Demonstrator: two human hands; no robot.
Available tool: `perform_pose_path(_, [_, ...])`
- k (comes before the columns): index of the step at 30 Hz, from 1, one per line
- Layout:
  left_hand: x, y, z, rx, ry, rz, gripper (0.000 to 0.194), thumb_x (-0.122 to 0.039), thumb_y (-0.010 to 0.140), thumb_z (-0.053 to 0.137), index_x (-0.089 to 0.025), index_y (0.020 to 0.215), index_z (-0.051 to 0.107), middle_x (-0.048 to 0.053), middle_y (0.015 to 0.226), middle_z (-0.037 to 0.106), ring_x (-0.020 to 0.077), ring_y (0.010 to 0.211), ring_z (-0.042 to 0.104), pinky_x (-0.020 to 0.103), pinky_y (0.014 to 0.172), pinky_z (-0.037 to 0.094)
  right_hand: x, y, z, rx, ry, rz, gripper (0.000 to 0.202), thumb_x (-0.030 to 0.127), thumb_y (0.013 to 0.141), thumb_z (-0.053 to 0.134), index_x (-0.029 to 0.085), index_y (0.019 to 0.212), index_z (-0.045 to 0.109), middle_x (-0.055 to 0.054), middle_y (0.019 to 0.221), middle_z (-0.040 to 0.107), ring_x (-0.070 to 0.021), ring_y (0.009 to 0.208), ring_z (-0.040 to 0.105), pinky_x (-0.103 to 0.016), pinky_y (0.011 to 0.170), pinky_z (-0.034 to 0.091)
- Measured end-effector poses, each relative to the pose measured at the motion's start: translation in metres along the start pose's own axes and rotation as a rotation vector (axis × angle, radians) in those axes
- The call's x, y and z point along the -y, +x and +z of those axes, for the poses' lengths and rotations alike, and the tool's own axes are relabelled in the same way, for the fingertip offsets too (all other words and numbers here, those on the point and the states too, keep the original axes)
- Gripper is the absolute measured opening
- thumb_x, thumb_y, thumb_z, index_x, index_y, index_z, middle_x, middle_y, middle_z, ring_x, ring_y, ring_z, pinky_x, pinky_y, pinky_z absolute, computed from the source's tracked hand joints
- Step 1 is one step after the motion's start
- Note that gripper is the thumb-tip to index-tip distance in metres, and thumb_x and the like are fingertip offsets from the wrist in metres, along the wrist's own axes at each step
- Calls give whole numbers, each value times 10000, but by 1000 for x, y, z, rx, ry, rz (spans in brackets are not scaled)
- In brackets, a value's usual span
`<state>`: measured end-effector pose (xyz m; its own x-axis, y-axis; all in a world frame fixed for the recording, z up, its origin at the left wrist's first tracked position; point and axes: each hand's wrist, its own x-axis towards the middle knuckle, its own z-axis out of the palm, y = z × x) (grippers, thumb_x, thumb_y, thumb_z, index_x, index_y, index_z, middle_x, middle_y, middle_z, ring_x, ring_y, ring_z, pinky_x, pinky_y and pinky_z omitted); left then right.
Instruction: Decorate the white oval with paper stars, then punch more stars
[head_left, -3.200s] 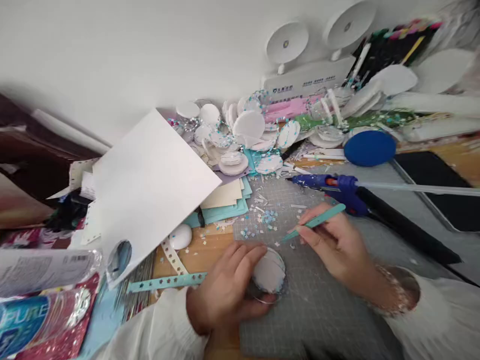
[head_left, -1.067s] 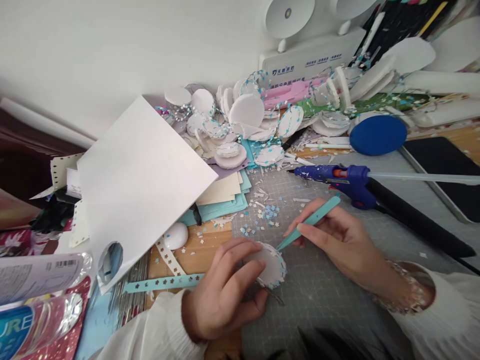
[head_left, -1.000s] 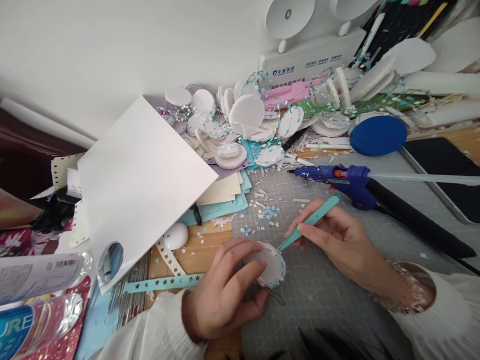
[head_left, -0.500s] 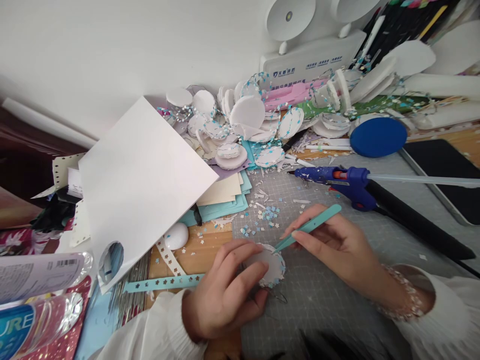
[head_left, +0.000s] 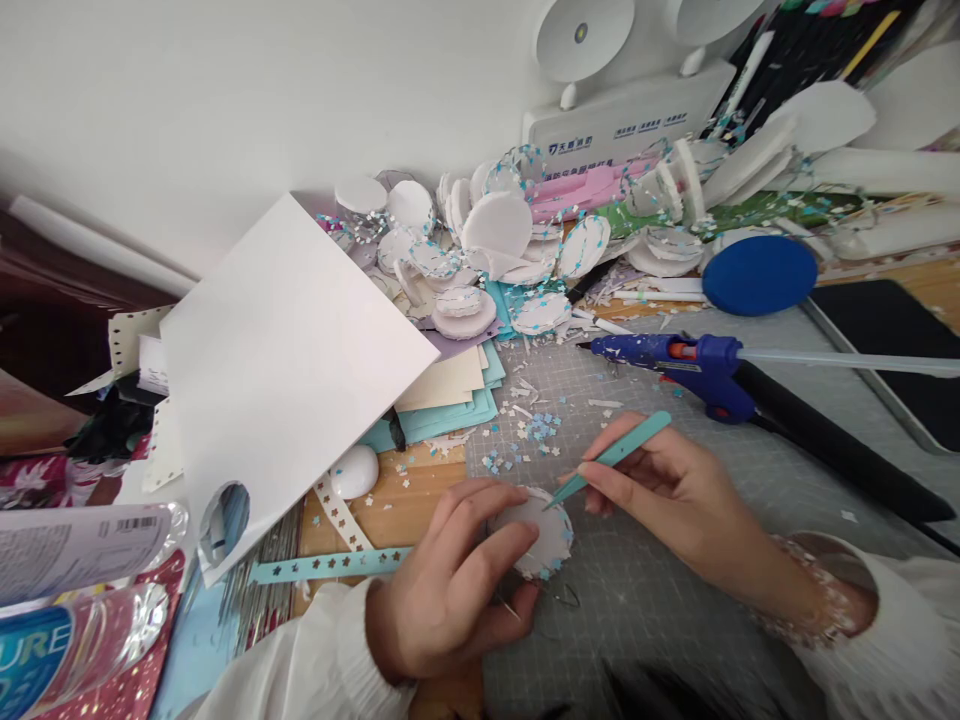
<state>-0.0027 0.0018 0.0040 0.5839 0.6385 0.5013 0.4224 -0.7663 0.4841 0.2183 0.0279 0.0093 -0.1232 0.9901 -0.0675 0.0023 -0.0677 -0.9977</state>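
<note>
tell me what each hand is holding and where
Left hand: white disc, by its left side. Right hand: teal tweezers, around the middle.

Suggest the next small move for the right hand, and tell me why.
Probably a light press of the teal tweezers at the rim of the white disc: the right hand has their tips at its upper edge, small pieces line that rim, and the left hand steadies it. Whether the tips grip a piece is too small to tell.
</note>
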Motion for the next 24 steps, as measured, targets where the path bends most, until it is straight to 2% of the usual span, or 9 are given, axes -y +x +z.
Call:
perform_pose_path(9, [2,-4,1,14,-40,18,518,-110,744,663,-114,1219,458,191,1209,560,284,1132,534,454,929,522,-6,0,-2,-17,73,31,148,331,805,715,220,797,616,14,729,651,-114,547,649,-234,511,573])
perform_pose_path(15, [1,-2,0,5,-44,23,518,-117,748,665,-121,1223,458,186,1205,562,284,1119,539,450,922,530,-8,0,-3,23,121,65,135,325,807,717,227,800,624,16,718,648,-127,575,649,-246,523,564])
perform_pose_path(24, [3,-3,-1,51,-86,15,553,-161,772,673,-120,1264,426,196,1216,557,289,1133,532,460,931,513,-1,0,0,-4,37,76,154,324,782,734,217,775,624,21,671,634,-109,494,636,-211,442,537])
